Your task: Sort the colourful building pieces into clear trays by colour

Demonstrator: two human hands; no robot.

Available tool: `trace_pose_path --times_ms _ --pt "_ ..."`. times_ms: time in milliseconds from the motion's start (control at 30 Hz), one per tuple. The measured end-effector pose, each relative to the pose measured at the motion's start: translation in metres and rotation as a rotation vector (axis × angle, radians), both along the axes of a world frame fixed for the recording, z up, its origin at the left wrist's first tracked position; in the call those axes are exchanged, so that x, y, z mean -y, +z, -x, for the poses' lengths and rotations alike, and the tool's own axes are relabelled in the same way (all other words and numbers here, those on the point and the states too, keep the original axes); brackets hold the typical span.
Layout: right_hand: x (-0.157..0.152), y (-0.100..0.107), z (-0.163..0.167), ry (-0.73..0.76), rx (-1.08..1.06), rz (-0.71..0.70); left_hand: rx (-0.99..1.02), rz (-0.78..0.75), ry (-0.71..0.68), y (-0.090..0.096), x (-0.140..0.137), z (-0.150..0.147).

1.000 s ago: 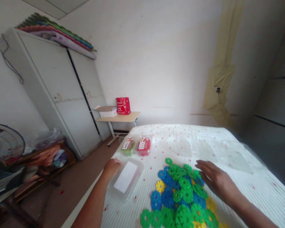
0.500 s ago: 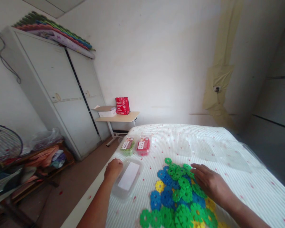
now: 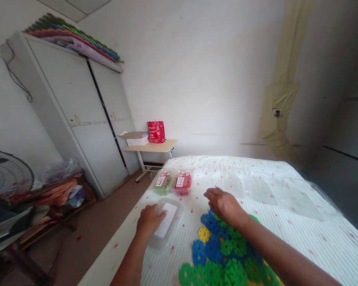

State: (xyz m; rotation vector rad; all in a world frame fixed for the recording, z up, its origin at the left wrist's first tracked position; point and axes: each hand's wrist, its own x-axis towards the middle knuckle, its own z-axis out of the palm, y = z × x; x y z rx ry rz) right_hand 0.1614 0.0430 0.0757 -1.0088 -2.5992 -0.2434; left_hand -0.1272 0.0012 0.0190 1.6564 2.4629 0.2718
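My left hand (image 3: 150,221) is at the left side of a clear plastic container (image 3: 175,228), its fingers at the edge and its thumb stretched over the inside. A white paper (image 3: 166,219) lies in or under that container. My right hand (image 3: 225,206) reaches over the far end of a pile of plastic snowflake discs, fingers bent and close together. Whatever is under its fingertips is hidden. Green discs (image 3: 211,271), blue discs (image 3: 213,249) and a yellow disc (image 3: 204,234) show in the pile.
Beyond the left container stand labelled boxes of green pieces (image 3: 162,188) and red pieces (image 3: 183,184). Clear plastic containers (image 3: 261,188) line the table's far right. A fan (image 3: 7,174) is at the left, and a side table (image 3: 152,147) stands by the wall.
My right hand has moved left across the far end of the pile, now covering several green discs. My left hand has shifted right, its thumb now over the container.
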Motion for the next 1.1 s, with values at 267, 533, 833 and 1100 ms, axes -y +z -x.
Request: trace_pose_path --times_ms 267,533,833,1100 --pt "-0.035 -0.005 0.087 -0.020 0.150 0.022 -0.002 0.006 0.025 -0.005 0.000 0.002" --pt "-0.044 -0.013 0.092 0.002 0.162 -0.034 0.029 0.000 0.071 0.000 0.002 -0.003" --pt "-0.023 -0.008 0.031 -0.003 0.088 -0.080 0.295 -0.330 -0.020 0.034 0.012 -0.036" --pt "0.041 -0.012 -0.033 0.009 -0.481 -0.059 1.742 -0.119 -0.051 0.034 0.013 -0.121"
